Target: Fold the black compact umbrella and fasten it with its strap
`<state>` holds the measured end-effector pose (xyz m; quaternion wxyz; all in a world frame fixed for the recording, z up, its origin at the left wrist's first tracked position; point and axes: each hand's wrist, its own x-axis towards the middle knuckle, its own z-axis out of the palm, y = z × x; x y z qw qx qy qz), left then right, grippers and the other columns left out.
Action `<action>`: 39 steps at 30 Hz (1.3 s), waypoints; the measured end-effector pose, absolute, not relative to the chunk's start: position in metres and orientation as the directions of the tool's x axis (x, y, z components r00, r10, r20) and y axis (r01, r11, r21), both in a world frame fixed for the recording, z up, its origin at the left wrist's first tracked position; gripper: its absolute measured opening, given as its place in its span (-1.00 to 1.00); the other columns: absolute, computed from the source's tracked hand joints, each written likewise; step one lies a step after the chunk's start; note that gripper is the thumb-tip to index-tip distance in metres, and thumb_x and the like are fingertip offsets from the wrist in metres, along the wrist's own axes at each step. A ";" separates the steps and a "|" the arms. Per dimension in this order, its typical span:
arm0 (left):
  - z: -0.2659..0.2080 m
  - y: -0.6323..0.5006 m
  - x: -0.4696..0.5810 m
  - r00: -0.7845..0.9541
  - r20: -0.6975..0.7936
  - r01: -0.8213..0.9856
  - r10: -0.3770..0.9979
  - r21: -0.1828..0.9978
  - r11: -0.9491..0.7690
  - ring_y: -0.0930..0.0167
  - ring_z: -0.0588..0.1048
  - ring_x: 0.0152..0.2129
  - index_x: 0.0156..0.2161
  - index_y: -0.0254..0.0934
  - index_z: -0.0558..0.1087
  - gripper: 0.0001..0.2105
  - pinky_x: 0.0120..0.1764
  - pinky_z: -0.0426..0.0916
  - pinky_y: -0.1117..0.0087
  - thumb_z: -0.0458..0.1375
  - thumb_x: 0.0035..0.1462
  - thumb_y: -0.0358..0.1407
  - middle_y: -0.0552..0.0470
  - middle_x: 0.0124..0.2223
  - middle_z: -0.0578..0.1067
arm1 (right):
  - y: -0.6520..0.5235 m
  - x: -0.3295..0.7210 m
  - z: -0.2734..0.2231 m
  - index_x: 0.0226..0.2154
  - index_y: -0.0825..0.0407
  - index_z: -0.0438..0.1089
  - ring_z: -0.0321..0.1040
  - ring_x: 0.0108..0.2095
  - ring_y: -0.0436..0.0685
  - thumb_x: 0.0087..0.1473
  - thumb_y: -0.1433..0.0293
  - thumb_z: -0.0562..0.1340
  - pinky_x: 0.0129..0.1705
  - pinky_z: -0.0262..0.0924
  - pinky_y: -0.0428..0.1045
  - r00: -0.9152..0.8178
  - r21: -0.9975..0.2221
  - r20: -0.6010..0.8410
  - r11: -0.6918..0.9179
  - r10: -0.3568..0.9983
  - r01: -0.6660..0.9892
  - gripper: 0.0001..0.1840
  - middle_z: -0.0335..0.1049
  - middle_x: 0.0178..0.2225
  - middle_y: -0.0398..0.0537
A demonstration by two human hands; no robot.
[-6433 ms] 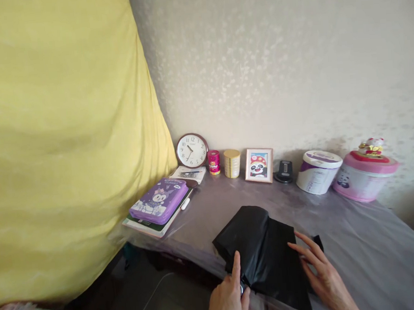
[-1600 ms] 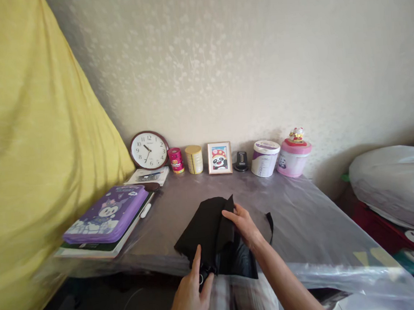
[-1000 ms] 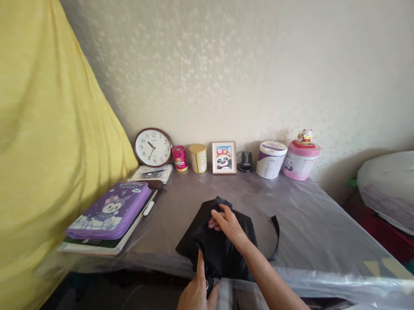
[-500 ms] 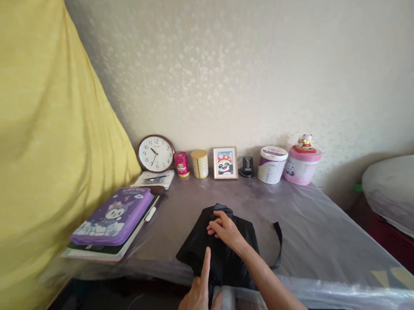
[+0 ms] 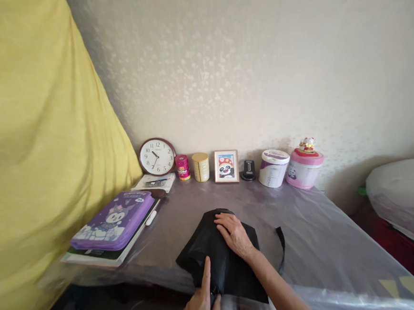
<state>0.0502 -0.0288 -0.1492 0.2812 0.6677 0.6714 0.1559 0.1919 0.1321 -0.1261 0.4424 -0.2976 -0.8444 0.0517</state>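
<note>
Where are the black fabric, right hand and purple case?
Black fabric (image 5: 219, 258), head view: near the middle of its upper face.
Right hand (image 5: 234, 234), head view: the back of the hand.
Purple case (image 5: 114, 222), head view: its printed top cover.

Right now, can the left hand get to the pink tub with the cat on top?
Probably not easily: the left hand seems to hold the near end of the black cloth, the right hand and forearm lie across the way, and the pink tub stands far back.
</note>
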 end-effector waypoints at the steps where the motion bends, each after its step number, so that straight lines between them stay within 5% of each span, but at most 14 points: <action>1: -0.148 -0.029 0.051 0.045 -0.177 0.811 0.983 0.581 0.068 0.29 0.46 -0.12 0.31 -0.30 -0.41 -0.34 -0.07 0.28 0.36 -0.15 0.21 -0.31 -0.20 -0.04 0.45 | 0.144 0.193 -0.128 -0.14 0.05 0.42 0.22 0.03 0.13 0.20 0.41 0.07 0.09 0.12 0.09 -0.427 -0.331 0.711 0.802 0.558 0.497 -0.74 0.38 -0.05 -0.02; 6: -0.145 -0.029 0.052 0.002 -0.221 0.819 0.975 0.561 0.125 0.24 0.48 -0.16 0.31 -0.28 -0.42 -0.32 -0.13 0.31 0.29 -0.13 0.21 -0.30 -0.18 -0.09 0.47 | 0.165 0.199 -0.120 -0.07 0.20 0.38 0.23 0.04 0.27 0.22 0.41 -0.01 0.06 0.09 0.24 -0.272 -0.346 0.737 0.692 0.619 0.633 -0.65 0.30 0.01 0.21; 8: -0.147 -0.029 0.052 0.014 -0.214 0.814 0.977 0.570 0.113 0.24 0.48 -0.18 0.31 -0.31 -0.40 -0.33 -0.12 0.31 0.28 -0.15 0.21 -0.30 -0.19 -0.12 0.48 | 0.148 0.200 -0.113 -0.05 0.17 0.36 0.20 0.06 0.20 0.23 0.39 0.00 0.09 0.08 0.17 -0.274 -0.352 0.750 0.715 0.602 0.604 -0.66 0.31 0.01 0.16; 12: -0.154 -0.030 0.049 0.041 -0.157 0.790 0.987 0.609 0.064 0.29 0.47 -0.15 0.31 -0.37 -0.39 -0.35 -0.06 0.27 0.34 -0.17 0.21 -0.32 -0.23 -0.06 0.45 | 0.109 0.191 -0.108 -0.16 0.01 0.40 0.21 0.05 0.05 0.24 0.35 0.06 0.16 -0.01 0.04 -0.596 -0.313 0.651 0.882 0.470 0.353 -0.76 0.42 -0.13 -0.08; 15: -0.156 -0.030 0.049 0.037 -0.139 0.784 0.990 0.619 0.058 0.29 0.45 -0.10 0.31 -0.38 -0.40 -0.34 -0.05 0.27 0.35 -0.17 0.21 -0.32 -0.24 0.04 0.40 | 0.108 0.179 -0.112 -0.25 -0.02 0.44 0.21 0.06 0.06 0.22 0.34 0.09 0.22 -0.19 0.13 -0.680 -0.286 0.572 0.888 0.460 0.360 -0.79 0.44 -0.15 -0.16; 22: -0.156 -0.030 0.048 0.045 -0.120 0.787 0.992 0.616 0.039 0.32 0.46 -0.12 0.31 -0.41 -0.41 -0.34 -0.07 0.26 0.40 -0.17 0.22 -0.31 -0.24 0.05 0.39 | 0.147 0.195 -0.111 -0.09 0.09 0.40 0.17 0.09 0.19 0.10 0.38 0.09 0.18 -0.05 0.15 -0.224 -0.583 0.569 0.581 0.791 0.568 -0.67 0.30 0.04 0.05; 28: -0.153 -0.035 0.048 0.016 -0.126 0.753 0.992 0.654 0.071 0.30 0.45 -0.12 0.32 -0.34 -0.41 -0.38 -0.12 0.26 0.39 -0.21 0.26 -0.26 -0.19 0.03 0.40 | 0.129 0.269 -0.131 -0.19 0.11 0.39 0.37 -0.15 0.20 0.07 0.26 0.03 -0.05 0.22 0.12 0.063 -0.785 0.401 0.307 0.914 0.539 -0.63 0.41 -0.16 0.10; 39: -0.151 -0.036 0.050 -0.019 -0.094 0.732 0.995 0.676 0.078 0.31 0.43 -0.06 0.32 -0.27 -0.37 -0.38 -0.11 0.27 0.38 -0.18 0.26 -0.27 -0.18 0.09 0.36 | 0.093 0.274 -0.137 -0.05 0.15 0.29 0.33 -0.47 0.09 -0.05 0.06 0.14 -0.50 0.23 -0.05 0.044 -0.963 0.085 0.071 0.995 0.261 -0.39 0.33 -0.47 -0.08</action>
